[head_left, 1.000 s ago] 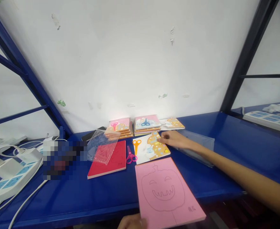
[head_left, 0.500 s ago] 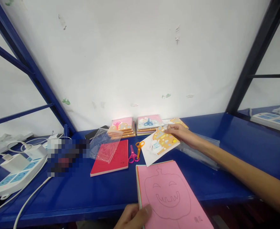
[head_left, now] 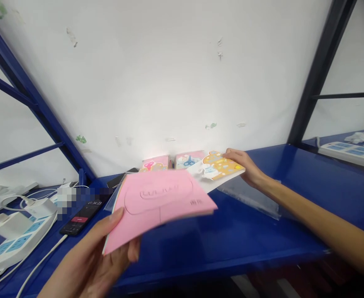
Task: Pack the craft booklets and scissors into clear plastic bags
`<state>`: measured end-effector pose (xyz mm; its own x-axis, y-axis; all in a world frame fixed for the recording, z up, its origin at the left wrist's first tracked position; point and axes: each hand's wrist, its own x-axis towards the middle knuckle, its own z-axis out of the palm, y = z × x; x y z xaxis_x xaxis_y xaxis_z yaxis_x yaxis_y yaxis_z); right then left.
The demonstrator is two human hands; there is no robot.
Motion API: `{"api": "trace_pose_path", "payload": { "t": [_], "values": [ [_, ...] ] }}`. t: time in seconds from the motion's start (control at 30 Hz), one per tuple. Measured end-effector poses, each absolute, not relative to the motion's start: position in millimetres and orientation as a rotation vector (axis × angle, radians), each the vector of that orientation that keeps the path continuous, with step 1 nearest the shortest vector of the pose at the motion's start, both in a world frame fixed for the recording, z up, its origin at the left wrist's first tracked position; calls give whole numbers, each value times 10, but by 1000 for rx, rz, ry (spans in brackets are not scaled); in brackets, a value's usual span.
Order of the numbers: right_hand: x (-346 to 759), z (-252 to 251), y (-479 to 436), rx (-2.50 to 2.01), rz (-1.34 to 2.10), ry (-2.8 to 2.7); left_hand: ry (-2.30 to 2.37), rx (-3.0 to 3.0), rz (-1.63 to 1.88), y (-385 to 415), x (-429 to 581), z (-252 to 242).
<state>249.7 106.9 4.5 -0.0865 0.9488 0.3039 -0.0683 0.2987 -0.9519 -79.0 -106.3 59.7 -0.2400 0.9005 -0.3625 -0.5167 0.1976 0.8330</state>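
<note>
My left hand [head_left: 107, 248] grips a stack of pink paper sheets [head_left: 166, 190] by its near left corner, thumb on top and fingers beneath. A pumpkin outline is drawn on the top sheet, and the stack is held tilted above the table. In my right hand [head_left: 239, 163] is a white card with an orange and yellow printed picture [head_left: 222, 167], pinched at its far right edge. The pink stack hides the red pad and the small scissors. Behind it lie packs with pink covers, one showing pink scissors [head_left: 149, 165], another blue scissors [head_left: 188, 162].
A clear plastic sleeve [head_left: 250, 200] lies under my right forearm. On the left are a phone [head_left: 84, 215] with a white cable and a power strip [head_left: 20, 244] with plugs. The blue table [head_left: 219, 244] meets a white wall; another power strip [head_left: 352, 153] sits far right.
My left hand has lifted the pink stack and carried it left and away from me, over the red pad and scissors. The card in my right hand has moved slightly right and tilted flatter.
</note>
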Motion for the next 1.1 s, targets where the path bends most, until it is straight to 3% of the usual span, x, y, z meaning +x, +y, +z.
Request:
{"api": "trace_pose_path", "payload": {
  "t": [0.2,0.83,1.1],
  "values": [
    [2400,16,1018,-851,1197,-1427,1027,615,1570,-842,-597,545],
    [2207,-32,777,-806,1485,-1551,1032,1267,1024,-590,-345,87],
    [2236,-49,797,-710,1643,-1608,1363,1708,871,-603,-299,-32]
  ]
}}
